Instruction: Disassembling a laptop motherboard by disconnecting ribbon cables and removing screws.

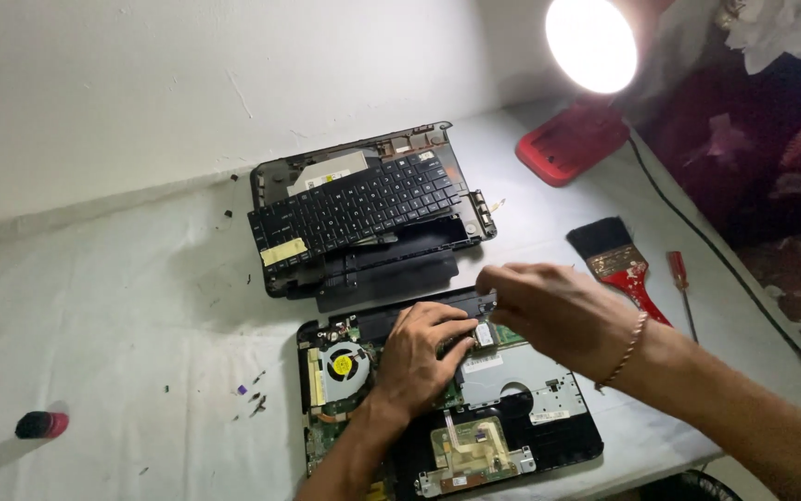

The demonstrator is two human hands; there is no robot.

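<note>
An opened laptop base [558, 445] lies at the table's near edge, with its green circuit board, a round cooling fan [345, 365] and a metal shield exposed. My left hand [416, 357] rests flat on the board's middle, fingers pressing near a small module. My right hand [549, 311], a thin bracelet on its wrist, pinches a small part [487, 302] at the base's far edge, just above the left fingertips. What exactly the fingers pinch is too small to tell.
A stack of laptop shell parts with a loose black keyboard [363, 206] sits behind. A red-handled paintbrush [618, 260] and red screwdriver [679, 278] lie to the right. A lit lamp on a red base [571, 141] stands at the back right, its cable [697, 232] trailing along the table edge. A small red-black cap [41, 425] lies far left.
</note>
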